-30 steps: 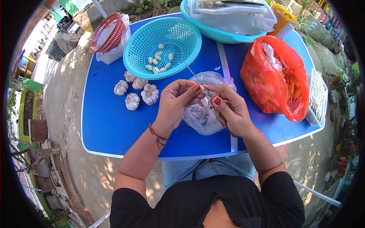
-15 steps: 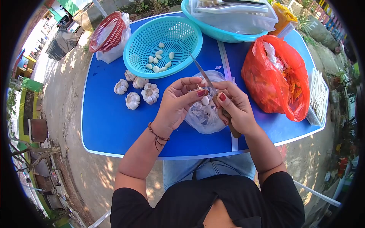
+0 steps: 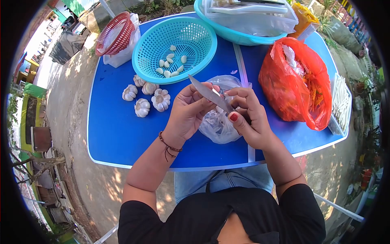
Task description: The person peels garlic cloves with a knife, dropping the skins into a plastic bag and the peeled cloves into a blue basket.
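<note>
- Holding a knife [image 3: 208, 93] in the right hand [image 3: 254, 124]: thumb pressed near the base of the blade, other fingers bent and curled round; handle mostly hidden by the hand. Blade slants up toward the left, its tip near the colander's lower rim.
- Left hand [image 3: 187, 109]: thumb and fingers drawn together, pinching a pale garlic piece [image 3: 215, 92] just beside the blade; fingertips partly hidden by the blade, exact contact with the metal cannot be told. Dark beaded bracelet [image 3: 170, 147] at the wrist.
- Beneath both hands: clear plastic bag [image 3: 221, 132], pale scraps visible within, resting on the blue table [image 3: 115, 132].
- Left of the left hand: five garlic bulbs [image 3: 161, 100], unpeeled, grouped close together on the table.
- Beyond the bulbs: turquoise colander [image 3: 148, 40], with several peeled cloves [image 3: 183, 59] scattered across its bottom.
- Far left corner: red basket [image 3: 125, 34] on a whitish container [image 3: 115, 60].
- Far side: turquoise basin [image 3: 239, 39] bearing clear plastic boxes [image 3: 258, 27].
- Right side: red plastic bag [image 3: 276, 89], open, orange-red contents showing; just beside it, a tray of white sticks [image 3: 340, 99].
</note>
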`<state>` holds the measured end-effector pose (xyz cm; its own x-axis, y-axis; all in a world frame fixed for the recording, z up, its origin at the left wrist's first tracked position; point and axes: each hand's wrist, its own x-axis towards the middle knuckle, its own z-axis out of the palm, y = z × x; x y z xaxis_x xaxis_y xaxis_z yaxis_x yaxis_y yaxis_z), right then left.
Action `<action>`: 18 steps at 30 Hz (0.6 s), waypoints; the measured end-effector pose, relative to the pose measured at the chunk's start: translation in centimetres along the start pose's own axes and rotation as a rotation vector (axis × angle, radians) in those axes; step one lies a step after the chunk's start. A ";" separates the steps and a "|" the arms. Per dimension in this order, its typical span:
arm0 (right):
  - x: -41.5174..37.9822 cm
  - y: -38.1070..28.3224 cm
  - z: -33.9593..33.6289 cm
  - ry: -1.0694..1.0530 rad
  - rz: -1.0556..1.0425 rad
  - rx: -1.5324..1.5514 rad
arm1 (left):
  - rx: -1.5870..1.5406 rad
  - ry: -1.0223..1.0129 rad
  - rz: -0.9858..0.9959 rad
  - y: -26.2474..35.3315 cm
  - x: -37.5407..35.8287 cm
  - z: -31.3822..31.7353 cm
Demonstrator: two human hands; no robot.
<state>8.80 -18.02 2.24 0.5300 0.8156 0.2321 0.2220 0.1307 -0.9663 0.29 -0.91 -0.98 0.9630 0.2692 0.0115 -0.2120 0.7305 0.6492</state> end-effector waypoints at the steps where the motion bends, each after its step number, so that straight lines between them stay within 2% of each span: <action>1: 0.0 -0.3 -0.1 -0.025 0.004 -0.048 | 0.024 0.002 0.012 0.0 -0.1 0.1; 4: 0.2 0.1 0.1 -0.029 -0.073 -0.126 | 0.051 0.009 0.074 -0.2 -0.2 -0.1; 7: 0.3 0.0 -0.1 -0.049 -0.038 -0.111 | 0.045 0.005 0.119 -0.3 -0.2 -0.3; 11: 0.2 -0.2 -0.2 -0.082 0.101 0.094 | 0.079 0.048 0.158 -0.4 -0.1 0.0; 18: 0.2 0.4 -0.3 -0.107 0.178 0.249 | 0.102 0.085 0.157 -0.4 0.0 -0.2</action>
<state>9.21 -17.98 1.92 0.4503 0.8911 0.0571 -0.0802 0.1041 -0.9913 0.35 -1.10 -1.44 0.9010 0.4300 0.0577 -0.3367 0.6094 0.7178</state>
